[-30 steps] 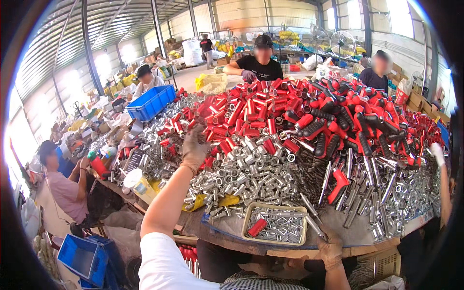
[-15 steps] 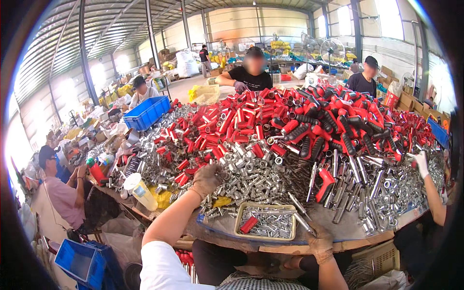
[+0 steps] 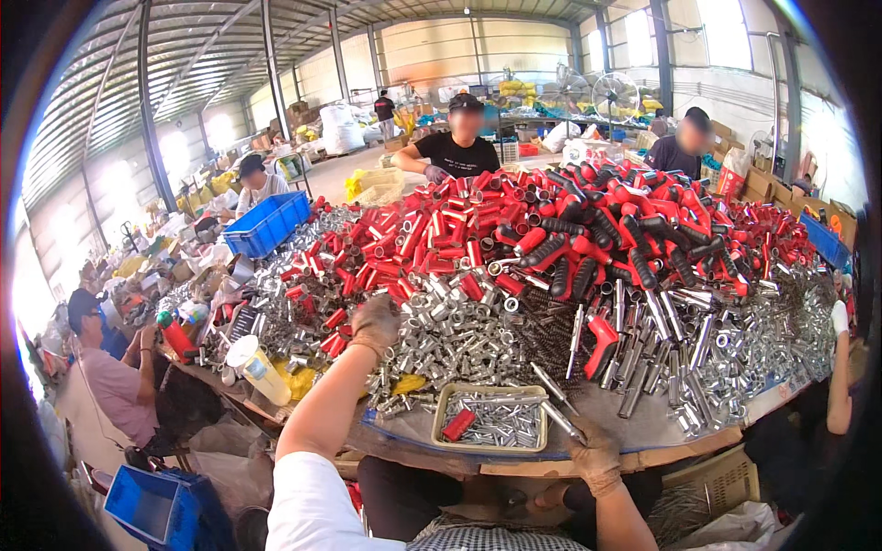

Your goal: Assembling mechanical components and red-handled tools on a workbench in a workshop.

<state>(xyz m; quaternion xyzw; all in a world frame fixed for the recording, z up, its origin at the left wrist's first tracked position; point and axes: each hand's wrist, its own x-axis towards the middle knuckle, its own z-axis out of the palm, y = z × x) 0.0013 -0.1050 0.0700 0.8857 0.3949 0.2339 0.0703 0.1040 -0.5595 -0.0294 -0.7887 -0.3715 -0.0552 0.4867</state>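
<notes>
My left hand [image 3: 374, 327], in a brownish work glove, reaches to the near edge of a heap of silver metal fittings [image 3: 452, 321]. Red sleeves [image 3: 335, 342] lie close beside it; its fingertips are too hidden to tell if it grips anything. At the table's front edge, my gloved right hand [image 3: 597, 455] is closed on a slim silver metal rod [image 3: 562, 421], which points up and left. Another pointed rod [image 3: 551, 384] lies just beyond it. Between my hands sits a cream tray [image 3: 442, 439] with small metal pins [image 3: 505, 421] and one red sleeve [image 3: 458, 425].
Red and black handles [image 3: 602, 220] are piled across the table, above dark springs [image 3: 548, 338]. A lidded cup [image 3: 259, 367] stands left; a blue bin [image 3: 268, 225] rests farther back. People work around the table; a white-gloved hand [image 3: 839, 317] shows far right. Blue crates [image 3: 152, 505] stand lower left.
The whole view has shifted slightly. My left hand has moved a little farther into the fittings. My right hand still holds the rod. The white-gloved hand has drawn away to the right.
</notes>
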